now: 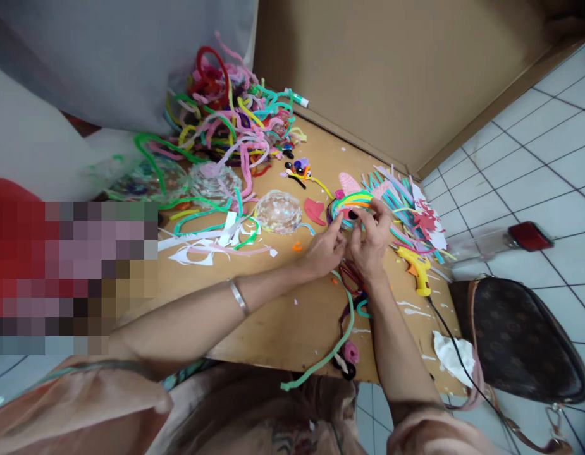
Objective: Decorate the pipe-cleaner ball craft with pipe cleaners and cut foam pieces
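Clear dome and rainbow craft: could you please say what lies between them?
The head view shows a red cutout and a blue strand between dome and craft.

The dark handbag bears faint LV monograms.

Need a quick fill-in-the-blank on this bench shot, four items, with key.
1. The left hand and right hand are both at the colourful craft piece; the glue gun lies nearer the ____ one.
2. The glue gun's body is coloured ____.
3. The cord running from the glue gun is coloured ____.
4. The silver bracelet is worn on the person's ____ arm.

Missing words: right; yellow; black; left.
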Demonstrator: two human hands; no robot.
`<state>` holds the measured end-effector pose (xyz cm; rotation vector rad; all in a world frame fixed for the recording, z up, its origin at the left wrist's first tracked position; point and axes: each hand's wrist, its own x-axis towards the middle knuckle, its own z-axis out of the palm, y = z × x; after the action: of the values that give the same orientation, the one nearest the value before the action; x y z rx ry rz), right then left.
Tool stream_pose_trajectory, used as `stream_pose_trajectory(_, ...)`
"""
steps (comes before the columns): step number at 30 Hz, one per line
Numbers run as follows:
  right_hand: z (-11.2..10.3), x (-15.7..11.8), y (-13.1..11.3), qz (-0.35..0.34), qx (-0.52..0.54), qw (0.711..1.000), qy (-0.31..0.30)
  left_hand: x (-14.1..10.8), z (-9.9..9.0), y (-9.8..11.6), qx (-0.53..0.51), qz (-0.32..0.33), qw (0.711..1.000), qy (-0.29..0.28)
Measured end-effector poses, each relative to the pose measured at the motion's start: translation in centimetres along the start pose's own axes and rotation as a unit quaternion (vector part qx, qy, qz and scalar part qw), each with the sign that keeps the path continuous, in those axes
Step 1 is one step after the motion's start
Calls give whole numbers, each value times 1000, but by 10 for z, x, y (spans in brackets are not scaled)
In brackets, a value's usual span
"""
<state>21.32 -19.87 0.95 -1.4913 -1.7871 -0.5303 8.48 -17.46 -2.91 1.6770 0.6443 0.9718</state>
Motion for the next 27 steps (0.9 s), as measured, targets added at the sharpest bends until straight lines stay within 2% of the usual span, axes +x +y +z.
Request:
stream_pose_trajectory(5,2,1,0,1,-53,998,-23,0,0,2,4,-18,1000,-4)
stream_pose_trajectory(12,3,5,-2,14,-78,995,-59,0,0,2,0,-5,1000,2)
stream_pose_trajectory(15,2,5,-3,11,-83,995,-55,1,-3,3,-10,-4,1000,7)
stream_pose_trajectory(21,-1,2,-2,11,-53,998,-26,11,-7,1,-73,0,994,77)
stream_pose_trajectory(27,2,1,-1,14,-42,999,-14,24,-10,1,-99,-7,988,120)
